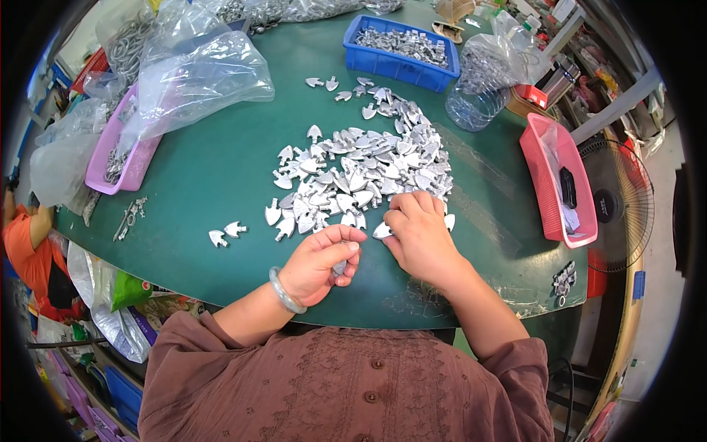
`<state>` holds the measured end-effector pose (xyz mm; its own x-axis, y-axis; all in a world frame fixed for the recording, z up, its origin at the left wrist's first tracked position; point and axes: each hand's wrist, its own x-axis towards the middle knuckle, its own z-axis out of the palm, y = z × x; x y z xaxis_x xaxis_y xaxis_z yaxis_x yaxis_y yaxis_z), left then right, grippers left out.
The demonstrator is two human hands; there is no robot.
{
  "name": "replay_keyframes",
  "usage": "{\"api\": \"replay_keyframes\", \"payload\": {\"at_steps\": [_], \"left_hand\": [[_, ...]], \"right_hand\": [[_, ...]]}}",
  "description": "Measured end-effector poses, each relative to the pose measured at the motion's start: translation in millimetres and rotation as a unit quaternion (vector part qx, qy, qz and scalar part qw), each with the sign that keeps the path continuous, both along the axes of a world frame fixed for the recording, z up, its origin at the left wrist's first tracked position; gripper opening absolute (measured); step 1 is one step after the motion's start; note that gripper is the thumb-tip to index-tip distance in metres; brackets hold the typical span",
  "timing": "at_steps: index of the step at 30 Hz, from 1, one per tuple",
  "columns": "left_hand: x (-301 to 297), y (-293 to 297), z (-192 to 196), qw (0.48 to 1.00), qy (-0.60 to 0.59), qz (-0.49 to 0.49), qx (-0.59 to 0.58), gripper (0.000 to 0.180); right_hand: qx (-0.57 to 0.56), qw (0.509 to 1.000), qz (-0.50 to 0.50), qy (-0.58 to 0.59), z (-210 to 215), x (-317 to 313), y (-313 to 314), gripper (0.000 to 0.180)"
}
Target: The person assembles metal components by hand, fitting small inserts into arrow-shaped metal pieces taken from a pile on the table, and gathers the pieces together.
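A heap of silvery arrowhead-shaped metal pieces (368, 166), each with a short stem, is spread over the green table (221, 180). My left hand (318, 267), wearing a pale bangle (286, 292) at the wrist, is curled just in front of the heap. Its fingers are closed around a small grey metal piece (339, 268), mostly hidden by them. At the heap's near right edge, my right hand (420, 237) reaches down with bent fingers. A metal piece (382, 230) pokes out at its thumb and forefinger, which appear to pinch it. Two pieces (227, 233) lie apart to the left.
A blue bin (401, 70) of small metal parts stands at the back. On the left are a lilac basket (132, 166) and clear plastic bags (210, 77). A pink basket (560, 177), a fan (615, 206) and a clear plastic jug (475, 107) are on the right.
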<state>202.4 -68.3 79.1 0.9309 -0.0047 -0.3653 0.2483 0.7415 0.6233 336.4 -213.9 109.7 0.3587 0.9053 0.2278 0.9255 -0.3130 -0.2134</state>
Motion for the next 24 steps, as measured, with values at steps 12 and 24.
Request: {"api": "replay_keyframes", "payload": {"at_steps": [12,24], "left_hand": [[3.4,-5.4,6.1,0.999,0.038,-0.019,0.012,0.013],[0.2,-5.4,1.6,0.999,0.033,-0.007,-0.025,0.011]], "right_hand": [[0.085,0.982,0.119,0.123,11.7,-5.7,-5.3,0.03],[0.125,0.928,0.076,0.344,2.7,-6.4,-14.6,0.027]]}}
